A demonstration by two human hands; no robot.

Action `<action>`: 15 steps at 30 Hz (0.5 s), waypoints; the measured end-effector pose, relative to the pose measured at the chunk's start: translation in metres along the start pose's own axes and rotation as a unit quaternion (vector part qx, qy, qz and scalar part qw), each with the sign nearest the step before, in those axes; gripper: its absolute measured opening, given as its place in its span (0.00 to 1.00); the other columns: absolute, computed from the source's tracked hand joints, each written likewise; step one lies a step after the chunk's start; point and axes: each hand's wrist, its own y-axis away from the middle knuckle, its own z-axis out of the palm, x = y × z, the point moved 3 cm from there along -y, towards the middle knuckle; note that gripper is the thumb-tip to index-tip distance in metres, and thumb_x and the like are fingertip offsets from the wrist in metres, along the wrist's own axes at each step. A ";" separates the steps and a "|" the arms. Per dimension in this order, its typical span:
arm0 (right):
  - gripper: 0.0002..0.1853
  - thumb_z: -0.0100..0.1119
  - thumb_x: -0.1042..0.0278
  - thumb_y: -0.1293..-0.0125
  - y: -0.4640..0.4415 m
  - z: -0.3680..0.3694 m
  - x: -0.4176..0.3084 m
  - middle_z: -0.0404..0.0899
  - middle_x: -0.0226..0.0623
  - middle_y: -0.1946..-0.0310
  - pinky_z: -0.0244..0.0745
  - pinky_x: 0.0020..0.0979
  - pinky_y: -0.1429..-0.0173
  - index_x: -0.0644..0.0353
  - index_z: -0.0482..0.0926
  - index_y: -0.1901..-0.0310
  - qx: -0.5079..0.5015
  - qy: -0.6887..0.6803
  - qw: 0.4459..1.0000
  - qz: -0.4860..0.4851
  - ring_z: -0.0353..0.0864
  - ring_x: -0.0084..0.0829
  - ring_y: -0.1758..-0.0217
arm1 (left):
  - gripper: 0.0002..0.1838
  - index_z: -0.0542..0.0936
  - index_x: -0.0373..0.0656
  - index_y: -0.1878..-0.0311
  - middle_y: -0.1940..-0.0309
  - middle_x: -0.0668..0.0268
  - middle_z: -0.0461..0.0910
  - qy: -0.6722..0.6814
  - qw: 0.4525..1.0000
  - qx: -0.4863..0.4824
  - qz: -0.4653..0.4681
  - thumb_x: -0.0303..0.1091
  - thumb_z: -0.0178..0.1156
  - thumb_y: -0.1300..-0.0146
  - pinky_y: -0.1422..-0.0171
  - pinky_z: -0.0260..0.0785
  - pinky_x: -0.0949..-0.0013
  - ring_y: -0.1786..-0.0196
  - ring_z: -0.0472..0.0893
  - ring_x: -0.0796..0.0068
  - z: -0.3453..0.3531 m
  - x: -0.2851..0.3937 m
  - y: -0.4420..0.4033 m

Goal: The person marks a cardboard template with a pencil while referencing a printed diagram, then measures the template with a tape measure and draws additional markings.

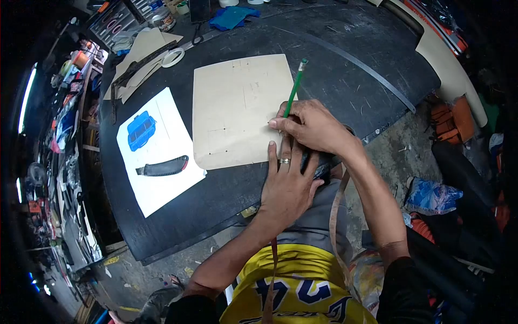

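A beige card sheet with small pencil lines and dots lies on the black tabletop. In my right hand is a green pencil, pinched between thumb and fingers, its eraser end pointing up and its tip hidden behind the hand. My left hand, with a ring on one finger, rests with fingers spread at the card's lower right corner; the right hand partly covers its fingertips. To the left, a black utility knife lies on a white paper printed with a blue bag.
A long metal ruler lies at the right side of the black table. Card offcuts, a tape roll and a dark metal square sit at upper left. Blue cloth is at the back. A measuring tape hangs down my front.
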 end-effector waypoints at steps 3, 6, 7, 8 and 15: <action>0.24 0.63 0.50 0.19 -0.001 0.000 -0.003 0.86 0.49 0.73 0.80 0.45 0.62 0.70 0.90 0.53 -0.007 0.014 1.000 0.009 0.85 0.41 0.73 | 0.38 0.70 0.45 0.20 0.23 0.39 0.62 0.004 1.000 -0.005 -0.004 0.56 0.64 0.25 0.13 0.43 0.26 0.16 0.58 0.33 0.000 0.000 -0.001; 0.24 0.63 0.50 0.19 -0.003 -0.002 -0.008 0.87 0.50 0.72 0.81 0.45 0.60 0.69 0.90 0.53 -0.025 0.041 0.998 0.028 0.86 0.42 0.72 | 0.39 0.70 0.45 0.19 0.23 0.39 0.62 0.008 1.000 -0.001 -0.003 0.56 0.65 0.26 0.13 0.43 0.26 0.16 0.58 0.33 -0.001 0.000 -0.001; 0.24 0.63 0.50 0.19 -0.003 -0.002 -0.009 0.87 0.51 0.72 0.82 0.45 0.59 0.69 0.90 0.53 -0.027 0.051 0.998 0.025 0.87 0.42 0.71 | 0.39 0.70 0.45 0.19 0.23 0.39 0.62 0.009 1.000 0.001 -0.002 0.55 0.66 0.26 0.13 0.44 0.26 0.16 0.58 0.34 -0.001 -0.001 -0.001; 0.24 0.63 0.50 0.19 -0.004 -0.003 -0.010 0.87 0.51 0.71 0.82 0.45 0.57 0.69 0.90 0.52 -0.029 0.060 0.998 0.023 0.87 0.42 0.69 | 0.39 0.70 0.45 0.19 0.23 0.39 0.62 0.010 1.000 0.001 -0.003 0.55 0.66 0.26 0.13 0.44 0.26 0.16 0.58 0.34 -0.002 -0.001 -0.001; 0.20 0.63 0.52 0.19 -0.009 0.000 -0.007 0.87 0.45 0.68 0.79 0.41 0.59 0.64 0.90 0.50 0.003 0.071 0.997 -0.002 0.86 0.36 0.66 | 0.39 0.70 0.46 0.20 0.23 0.41 0.63 0.013 1.000 0.012 -0.003 0.54 0.66 0.27 0.14 0.45 0.27 0.16 0.58 0.36 -0.002 -0.001 -0.001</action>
